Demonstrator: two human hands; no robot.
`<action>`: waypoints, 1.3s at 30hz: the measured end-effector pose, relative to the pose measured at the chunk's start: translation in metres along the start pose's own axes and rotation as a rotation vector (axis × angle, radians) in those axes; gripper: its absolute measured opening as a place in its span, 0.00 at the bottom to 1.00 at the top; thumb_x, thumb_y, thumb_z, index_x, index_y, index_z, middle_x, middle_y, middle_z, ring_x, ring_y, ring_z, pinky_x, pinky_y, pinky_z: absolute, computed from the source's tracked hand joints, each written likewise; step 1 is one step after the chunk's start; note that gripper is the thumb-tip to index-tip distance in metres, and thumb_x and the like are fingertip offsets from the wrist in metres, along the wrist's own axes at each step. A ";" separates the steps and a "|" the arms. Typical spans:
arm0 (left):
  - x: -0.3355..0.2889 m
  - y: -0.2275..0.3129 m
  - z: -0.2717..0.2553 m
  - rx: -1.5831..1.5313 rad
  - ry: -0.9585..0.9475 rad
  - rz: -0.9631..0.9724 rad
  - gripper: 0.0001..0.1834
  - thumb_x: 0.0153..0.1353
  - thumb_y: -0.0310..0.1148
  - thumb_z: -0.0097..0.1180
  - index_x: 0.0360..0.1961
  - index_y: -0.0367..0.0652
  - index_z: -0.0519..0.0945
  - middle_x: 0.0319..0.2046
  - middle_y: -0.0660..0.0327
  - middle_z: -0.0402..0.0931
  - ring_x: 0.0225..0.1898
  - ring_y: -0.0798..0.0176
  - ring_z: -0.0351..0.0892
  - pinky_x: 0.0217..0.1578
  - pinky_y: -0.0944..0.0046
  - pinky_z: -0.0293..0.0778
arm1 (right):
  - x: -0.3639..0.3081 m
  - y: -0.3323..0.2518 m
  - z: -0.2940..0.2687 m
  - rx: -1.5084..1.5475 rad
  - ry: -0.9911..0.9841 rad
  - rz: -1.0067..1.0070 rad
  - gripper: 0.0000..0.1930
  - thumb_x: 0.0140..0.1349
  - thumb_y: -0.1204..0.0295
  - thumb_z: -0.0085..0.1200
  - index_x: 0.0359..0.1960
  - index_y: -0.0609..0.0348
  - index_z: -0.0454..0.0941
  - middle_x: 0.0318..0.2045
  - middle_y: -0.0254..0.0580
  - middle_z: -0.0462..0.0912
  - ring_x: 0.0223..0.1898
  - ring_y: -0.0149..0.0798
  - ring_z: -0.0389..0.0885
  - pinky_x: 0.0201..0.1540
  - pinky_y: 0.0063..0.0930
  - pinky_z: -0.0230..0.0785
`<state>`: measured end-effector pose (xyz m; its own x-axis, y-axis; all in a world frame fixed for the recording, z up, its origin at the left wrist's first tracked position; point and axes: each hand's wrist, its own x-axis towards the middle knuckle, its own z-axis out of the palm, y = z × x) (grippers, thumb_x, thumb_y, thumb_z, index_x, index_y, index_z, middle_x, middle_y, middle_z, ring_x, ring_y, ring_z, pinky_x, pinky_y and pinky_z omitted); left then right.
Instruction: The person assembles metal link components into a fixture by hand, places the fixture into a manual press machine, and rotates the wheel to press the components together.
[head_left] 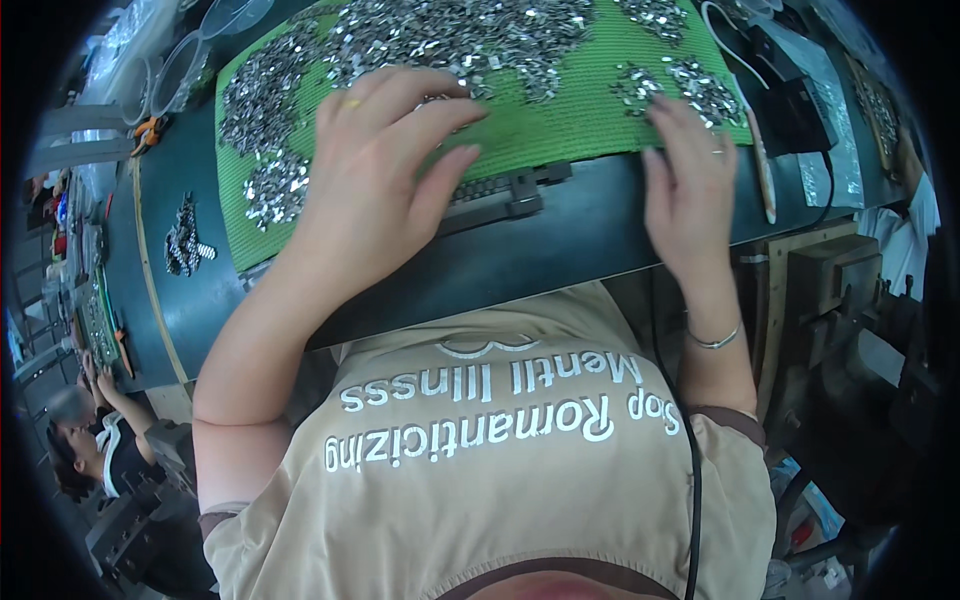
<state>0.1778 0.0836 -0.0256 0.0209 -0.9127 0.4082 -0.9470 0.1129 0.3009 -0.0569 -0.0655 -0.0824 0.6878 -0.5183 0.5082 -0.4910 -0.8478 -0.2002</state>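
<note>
My left hand [385, 165] hovers over or rests on the green textured mat [520, 125], its back up and its fingers bent. A gap shows between thumb and index finger, and nothing is seen in it; the other fingertips are hidden. Close to it lies a large heap of small shiny metal pieces [450, 40]. My right hand [692, 180] is at the mat's right part, thumb and fingers apart. Its fingertips reach a small pile of metal pieces [705, 92]. Below the mat's near edge, partly behind my left hand, sits a dark bar-shaped fixture [490, 205].
A small bunch of metal links [185, 240] lies on the dark table [550, 220] at the left. Clear plastic cups [180, 75] and an orange clamp [148, 135] stand at the far left. On the right are a black box [800, 110] with cables and a clear bag. Other people sit at both sides.
</note>
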 end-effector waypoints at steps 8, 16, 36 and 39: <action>0.064 0.021 0.077 0.196 -0.166 0.069 0.29 0.65 0.31 0.53 0.67 0.45 0.65 0.68 0.55 0.62 0.70 0.38 0.57 0.63 0.27 0.55 | -0.002 -0.026 -0.004 0.169 -0.174 -0.042 0.21 0.56 0.80 0.50 0.53 0.70 0.73 0.61 0.58 0.70 0.65 0.57 0.68 0.65 0.55 0.60; 0.056 0.034 0.058 0.173 -0.399 0.174 0.24 0.66 0.31 0.51 0.64 0.44 0.70 0.69 0.59 0.62 0.71 0.41 0.57 0.63 0.22 0.48 | -0.006 0.009 -0.009 0.756 -0.007 0.102 0.13 0.57 0.87 0.47 0.43 0.69 0.77 0.49 0.54 0.80 0.55 0.53 0.78 0.60 0.41 0.67; 0.083 0.014 0.060 0.203 -0.150 0.140 0.04 0.55 0.33 0.64 0.30 0.46 0.86 0.39 0.64 0.76 0.50 0.56 0.74 0.58 0.20 0.55 | 0.019 0.031 0.000 0.278 0.071 0.004 0.04 0.53 0.83 0.57 0.31 0.66 0.78 0.30 0.47 0.76 0.33 0.49 0.78 0.36 0.37 0.71; 0.085 0.013 0.063 0.223 -0.195 0.126 0.04 0.55 0.33 0.65 0.29 0.47 0.86 0.40 0.63 0.76 0.50 0.55 0.74 0.58 0.21 0.56 | 0.017 0.033 -0.002 0.362 0.091 0.062 0.04 0.53 0.83 0.57 0.31 0.66 0.78 0.31 0.47 0.78 0.33 0.49 0.79 0.36 0.36 0.71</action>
<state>0.1466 -0.0169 -0.0416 -0.1426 -0.9575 0.2506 -0.9856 0.1606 0.0530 -0.0624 -0.1017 -0.0788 0.6045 -0.5719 0.5545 -0.2982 -0.8080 -0.5082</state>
